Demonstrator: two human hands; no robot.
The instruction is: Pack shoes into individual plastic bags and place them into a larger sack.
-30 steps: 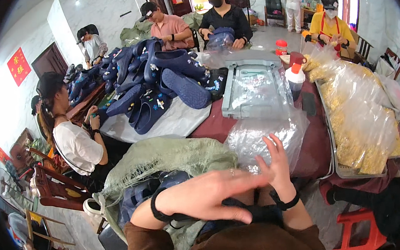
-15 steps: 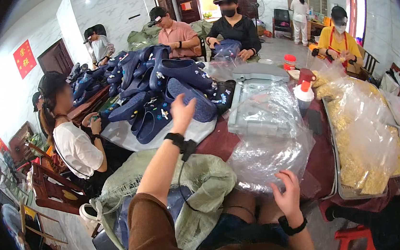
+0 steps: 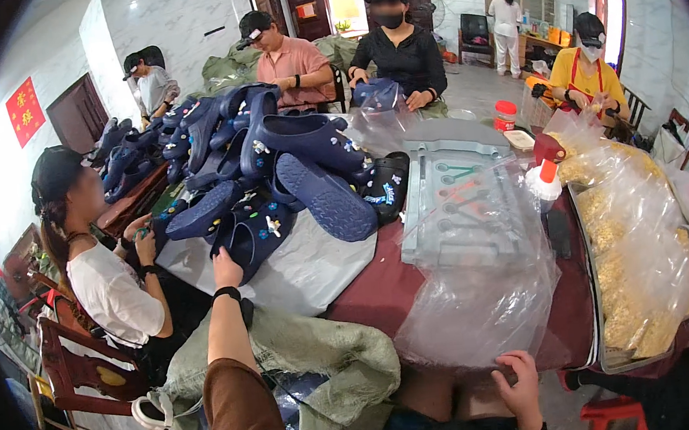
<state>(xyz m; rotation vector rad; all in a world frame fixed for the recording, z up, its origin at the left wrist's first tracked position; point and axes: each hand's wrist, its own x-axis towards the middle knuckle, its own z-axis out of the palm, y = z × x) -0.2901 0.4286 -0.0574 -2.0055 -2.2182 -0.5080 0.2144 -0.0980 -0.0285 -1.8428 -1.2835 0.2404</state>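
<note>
My left hand [image 3: 227,269] is at the near end of a navy clog [image 3: 262,238] with flower charms, its fingers closed at the heel edge. That clog lies at the front of a big heap of similar clogs, beside one with its sole [image 3: 328,200] facing me. Low on the right, my right hand [image 3: 518,382] holds nothing, its fingers curved and apart. It is just off the near table edge, closest to a sheet of clear plastic bags [image 3: 478,314]. The bags partly cover a grey plastic tray [image 3: 432,173] with several shaped marks on it.
An open woven sack [image 3: 348,339] sits in front of me. At right stand a white bottle with a red top [image 3: 542,183] and a metal tray [image 3: 615,355] of yellow bagged pieces. Co-workers sit around the table; one in white [image 3: 120,295] is close on my left.
My left hand has moved down and left from above the heap to the near clog. My right hand has dropped lower. The view has shifted slightly.
</note>
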